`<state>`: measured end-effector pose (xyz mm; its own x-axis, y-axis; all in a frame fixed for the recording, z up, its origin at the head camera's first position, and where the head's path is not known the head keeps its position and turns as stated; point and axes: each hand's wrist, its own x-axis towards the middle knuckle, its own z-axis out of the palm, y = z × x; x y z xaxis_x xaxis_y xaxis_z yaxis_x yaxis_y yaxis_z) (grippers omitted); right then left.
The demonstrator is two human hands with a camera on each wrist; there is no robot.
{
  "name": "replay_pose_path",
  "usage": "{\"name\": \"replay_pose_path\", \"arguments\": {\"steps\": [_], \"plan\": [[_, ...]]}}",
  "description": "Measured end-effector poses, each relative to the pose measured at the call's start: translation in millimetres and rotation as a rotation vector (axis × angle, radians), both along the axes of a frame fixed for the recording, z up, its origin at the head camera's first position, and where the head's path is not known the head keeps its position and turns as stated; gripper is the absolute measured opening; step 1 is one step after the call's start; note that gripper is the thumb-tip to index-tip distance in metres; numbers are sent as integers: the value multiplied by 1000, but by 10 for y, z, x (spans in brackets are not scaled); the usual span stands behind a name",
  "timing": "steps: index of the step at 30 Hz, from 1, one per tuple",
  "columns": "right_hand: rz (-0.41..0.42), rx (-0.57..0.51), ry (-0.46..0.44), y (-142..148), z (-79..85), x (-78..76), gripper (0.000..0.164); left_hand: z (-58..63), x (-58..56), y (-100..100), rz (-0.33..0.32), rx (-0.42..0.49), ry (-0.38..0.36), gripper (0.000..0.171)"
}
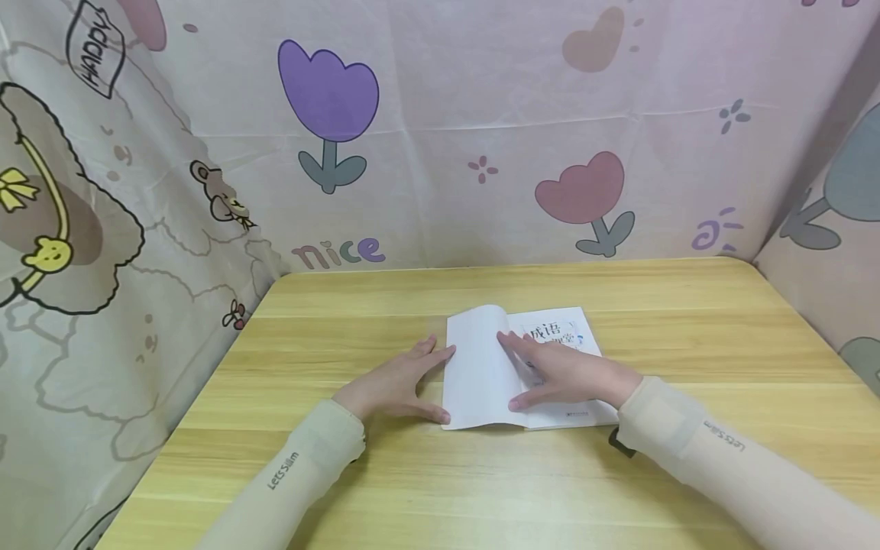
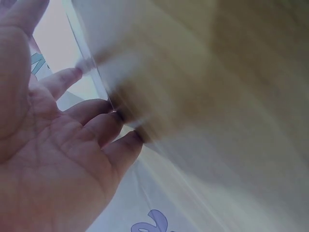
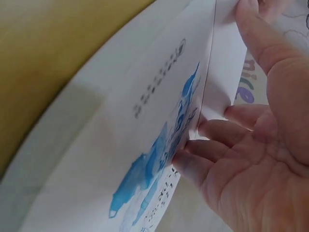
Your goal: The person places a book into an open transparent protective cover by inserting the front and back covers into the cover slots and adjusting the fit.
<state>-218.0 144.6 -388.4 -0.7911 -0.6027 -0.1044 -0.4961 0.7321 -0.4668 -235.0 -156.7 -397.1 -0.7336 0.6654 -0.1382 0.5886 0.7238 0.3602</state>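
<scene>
Your sleeves [image 1: 302, 466] angled inward; left hand [image 1: 399, 382] touched the book's [image 1: 481, 374] left edge, right hand [image 1: 564, 370] its pages, fingers apart; table [image 1: 467, 496] lay around.

a wood-grained tabletop [image 1: 687, 321] enclosed by patterned cloth [image 1: 440, 69]
the back is printed with a purple tulip [image 1: 331, 99], a pink flower [image 1: 584, 187] and the word "nice" [image 1: 338, 253]; at the left, a brown bear [image 1: 221, 200] is shown.

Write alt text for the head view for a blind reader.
A person's left hand touches the left edge of an open book on a wood-grain table, while the right hand lies over the book's right page, partly covering Chinese characters. The left page looks blank. Behind hangs cloth printed with flowers.
</scene>
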Motion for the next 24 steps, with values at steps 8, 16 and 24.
{"name": "replay_pose_path", "arguments": {"steps": [8,16,24], "plan": [[3,40,45,-75,-40,-6,110,-5,4,-7,-7,-1,-1,109],[-40,85,39,-214,-11,40,109,-20,-15,3,-13,-27,2,109],[-85,167,66,-367,-10,42,109,-20,-21,9,-4,-29,-19,106]]}}
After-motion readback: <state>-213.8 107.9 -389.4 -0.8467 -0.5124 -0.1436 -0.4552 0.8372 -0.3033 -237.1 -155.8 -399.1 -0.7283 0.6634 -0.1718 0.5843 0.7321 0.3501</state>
